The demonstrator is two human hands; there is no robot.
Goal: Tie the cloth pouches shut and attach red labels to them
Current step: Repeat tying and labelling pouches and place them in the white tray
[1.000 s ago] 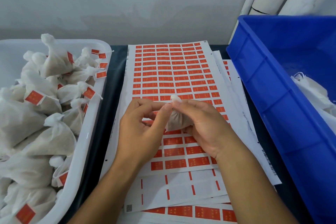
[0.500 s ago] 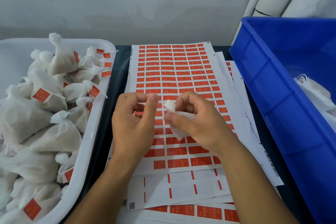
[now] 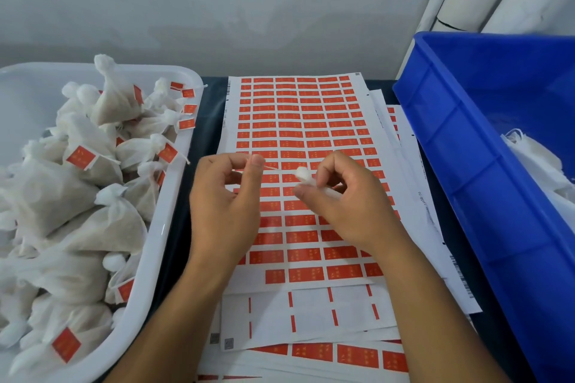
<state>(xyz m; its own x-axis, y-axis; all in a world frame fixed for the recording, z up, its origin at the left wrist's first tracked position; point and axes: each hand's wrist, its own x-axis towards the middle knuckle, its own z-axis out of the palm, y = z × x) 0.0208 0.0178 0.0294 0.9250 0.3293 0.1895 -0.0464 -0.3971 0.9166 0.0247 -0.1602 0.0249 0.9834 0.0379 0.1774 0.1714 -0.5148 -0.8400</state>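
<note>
Now pouch (image 3: 303, 174) in right hand (image 3: 345, 199)

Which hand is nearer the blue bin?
Right. The right hand sits over the label sheets, closer to the blue bin; the left hand lies farther, toward the white tray.

The label sheets (image 3: 298, 121) lie in the middle, the tray (image 3: 161, 233) of tied pouches (image 3: 93, 221) to their left, the bin (image 3: 466, 165) to their right.
</note>
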